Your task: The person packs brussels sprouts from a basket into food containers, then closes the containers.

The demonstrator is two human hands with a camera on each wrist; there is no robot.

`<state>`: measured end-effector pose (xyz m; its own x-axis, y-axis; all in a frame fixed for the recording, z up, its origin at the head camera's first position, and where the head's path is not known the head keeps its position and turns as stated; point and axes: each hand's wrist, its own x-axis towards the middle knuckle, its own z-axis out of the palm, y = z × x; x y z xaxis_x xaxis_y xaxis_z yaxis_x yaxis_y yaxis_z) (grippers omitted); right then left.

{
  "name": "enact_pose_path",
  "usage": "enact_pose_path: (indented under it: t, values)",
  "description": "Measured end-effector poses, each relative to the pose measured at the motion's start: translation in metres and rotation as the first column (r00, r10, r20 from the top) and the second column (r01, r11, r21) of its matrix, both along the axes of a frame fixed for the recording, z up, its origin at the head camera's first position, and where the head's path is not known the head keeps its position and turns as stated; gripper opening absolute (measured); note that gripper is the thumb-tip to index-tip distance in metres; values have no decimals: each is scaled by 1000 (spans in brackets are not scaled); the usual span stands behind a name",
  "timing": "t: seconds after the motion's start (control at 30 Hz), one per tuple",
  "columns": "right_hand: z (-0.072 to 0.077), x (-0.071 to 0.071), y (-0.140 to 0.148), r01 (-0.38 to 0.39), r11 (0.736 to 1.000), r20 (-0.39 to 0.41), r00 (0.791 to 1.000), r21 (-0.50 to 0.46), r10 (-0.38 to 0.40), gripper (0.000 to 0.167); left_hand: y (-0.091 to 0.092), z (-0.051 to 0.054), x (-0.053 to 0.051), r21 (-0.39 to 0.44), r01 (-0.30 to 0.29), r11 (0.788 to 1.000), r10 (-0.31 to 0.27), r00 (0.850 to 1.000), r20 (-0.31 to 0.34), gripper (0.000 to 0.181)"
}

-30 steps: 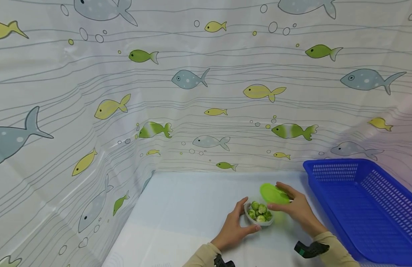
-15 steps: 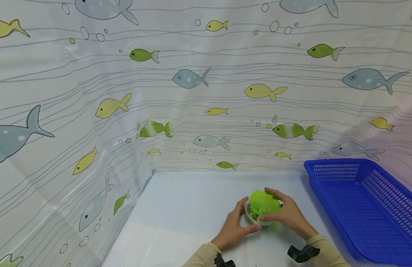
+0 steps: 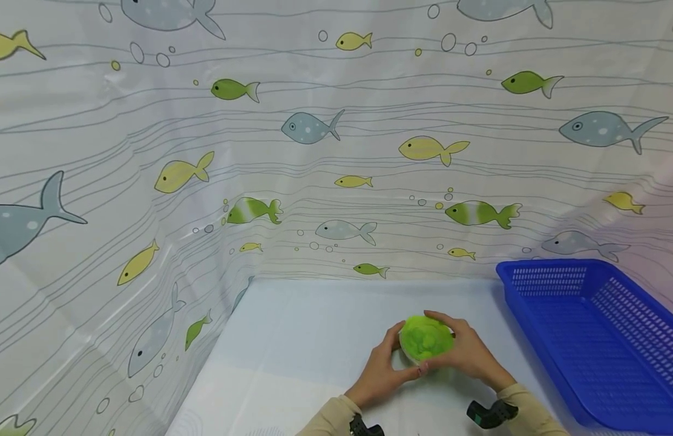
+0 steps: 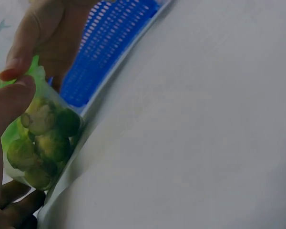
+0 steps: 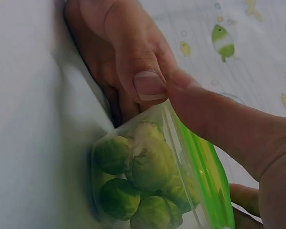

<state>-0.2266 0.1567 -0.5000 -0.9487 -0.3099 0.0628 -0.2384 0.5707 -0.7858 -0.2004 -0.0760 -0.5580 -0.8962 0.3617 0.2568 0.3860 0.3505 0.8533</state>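
A small clear plastic container (image 5: 118, 143) stands on the white table, with several Brussels sprouts (image 5: 148, 162) showing through its wall. Its bright green lid (image 3: 425, 336) lies over the top; whether it is pressed down all round I cannot tell. My left hand (image 3: 379, 369) holds the container from the left, thumb at the near side and fingers behind. From the right, my right hand (image 3: 467, 351) grips the lid by its edge, thumb in front and fingers at the back. Both thumbs meet at the near rim.
To the right stands a large blue plastic basket (image 3: 587, 357) with slotted walls. A white cloth (image 3: 293, 339) covers the table, and a fish-printed curtain (image 3: 315, 200) hangs behind and along the left side.
My right hand has brought the green lid leftward and down from beside the container onto its top, covering the sprouts in the head view. My left hand has stayed on the container.
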Motion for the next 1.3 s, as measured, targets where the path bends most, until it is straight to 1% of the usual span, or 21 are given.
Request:
enact_pose_path:
  t: [0.13,0.23,0.33,0.4,0.53,0.63,0.73,0.87,1.0,1.13,1.23,1.3]
  values:
    - [0,0,0,-44,999,-7,999,7,45,111,1,2,2,-34,-33,999,34,998,44,98]
    - [0,1,0,-54,998,-26,998,14,55,114,1,3,2,-45,-44,998,46,997,58,102]
    - [1,2,4,-52,999,-26,998,4,53,116,1,1,1,-36,-30,999,32,999,40,102]
    - [2,2,8,-56,998,-27,998,-16,56,114,0,-1,0,-28,-12,1000,13,1000,16,102]
    - [2,0,20,-68,994,-15,998,-83,67,98,-2,-4,-2,-6,14,1000,-14,998,-53,98]
    - [0,-2,28,-93,987,16,995,-133,96,86,-3,-5,-4,18,20,1000,-18,996,-88,96]
    - [-4,-4,33,-108,980,70,990,-169,121,79,-3,-5,-5,51,39,998,-36,997,-76,95]
    - [-10,-6,35,-119,973,128,981,-200,146,77,-4,-2,-5,87,70,994,-67,997,-41,86]
    - [-15,-7,34,-116,969,155,976,-220,152,75,-4,-1,-5,96,82,992,-77,996,-55,69]
    - [-20,-5,33,-111,961,185,969,-254,161,75,-4,-2,-5,101,69,993,-63,997,-53,55]
    - [-23,-3,33,-128,949,182,966,-287,186,74,-3,-3,-5,113,54,992,-50,998,-38,53]
    - [-25,-1,32,-140,944,165,967,-297,195,71,-2,-3,-5,126,49,991,-45,999,-30,53]
